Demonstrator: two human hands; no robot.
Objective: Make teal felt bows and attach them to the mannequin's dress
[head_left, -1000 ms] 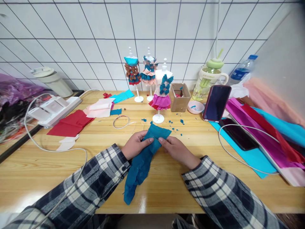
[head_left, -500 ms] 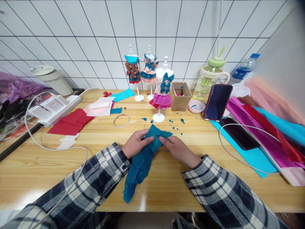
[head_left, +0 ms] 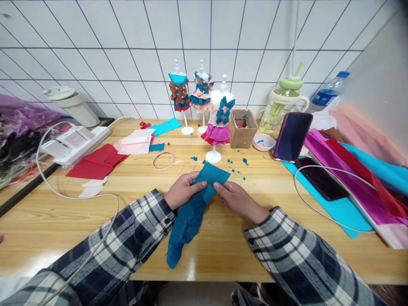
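A long, wrinkled strip of teal crepe paper [head_left: 191,214] hangs from my hands, its lower end near the table's front edge. My left hand [head_left: 183,190] is closed on the strip, thumb on top and fingers behind. On the other side, my right hand [head_left: 237,199] pinches the paper near its upper right edge. Between the two thumbs shows a thin, dark, needle-like piece [head_left: 209,183], too small to name for sure. Just beyond the paper stands a small white dress form [head_left: 223,91] with teal bows and a magenta and red ruffled skirt.
Two more dressed forms [head_left: 179,91] stand behind, by a cardboard box [head_left: 244,131] and a pink bowl [head_left: 264,142]. Teal scraps [head_left: 245,161] and a wire ring [head_left: 163,160] lie ahead. Red paper [head_left: 97,162] is left; phones [head_left: 293,136] and coloured sheets [head_left: 331,214] are right.
The upper edge of the teal paper has opened out flatter and slightly higher. Both hands keep their hold in nearly the same place. The view has shifted a little.
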